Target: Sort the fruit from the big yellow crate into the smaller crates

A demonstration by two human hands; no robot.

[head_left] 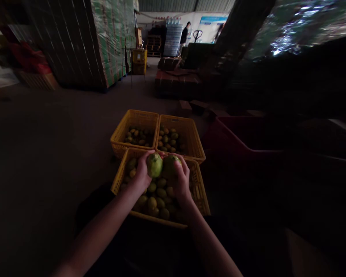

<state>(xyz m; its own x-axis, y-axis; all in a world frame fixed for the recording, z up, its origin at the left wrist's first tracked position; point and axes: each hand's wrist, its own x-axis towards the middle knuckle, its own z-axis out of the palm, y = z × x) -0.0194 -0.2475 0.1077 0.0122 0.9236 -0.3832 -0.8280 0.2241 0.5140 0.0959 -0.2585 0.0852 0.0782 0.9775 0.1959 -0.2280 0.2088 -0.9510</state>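
My left hand [143, 169] is closed round a green, papaya-like fruit [155, 165] with its pale stem end facing up. My right hand [182, 175] grips a second, darker green fruit [169, 166], thumb on its near side. The two fruits are held side by side, close together, above a yellow plastic crate [203, 196]. In that crate lie many oval, yellow-green fruits [160, 192], partly hidden by my hands and forearms.
Behind it stand two more yellow crates, left [119, 132] and right [196, 138], with similar fruits. A dark red bin [233, 134] is to the right. Wrapped carton stacks [115, 42] rise at the left, flat cardboard [177, 79] lies farther back, and a person [184, 34] stands far off.
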